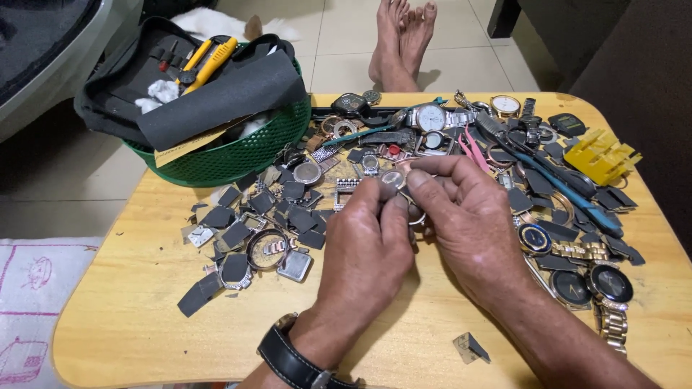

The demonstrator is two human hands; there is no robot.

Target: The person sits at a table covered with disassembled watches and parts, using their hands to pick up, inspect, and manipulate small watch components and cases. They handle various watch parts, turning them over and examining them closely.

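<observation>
1. left hand [367, 245] and right hand [468, 223] meet above the wooden table [144, 302], fingertips closed together on a small round watch part [394, 179].
2. the part sits just past both thumbs, equally near both hands; its long axis i cannot tell.

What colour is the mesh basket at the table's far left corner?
Green: the basket has a green plastic mesh wall, seen best in the head view.

Bright, even light, sharp focus, soft shadows, slight wide-angle edge distortion.
</observation>
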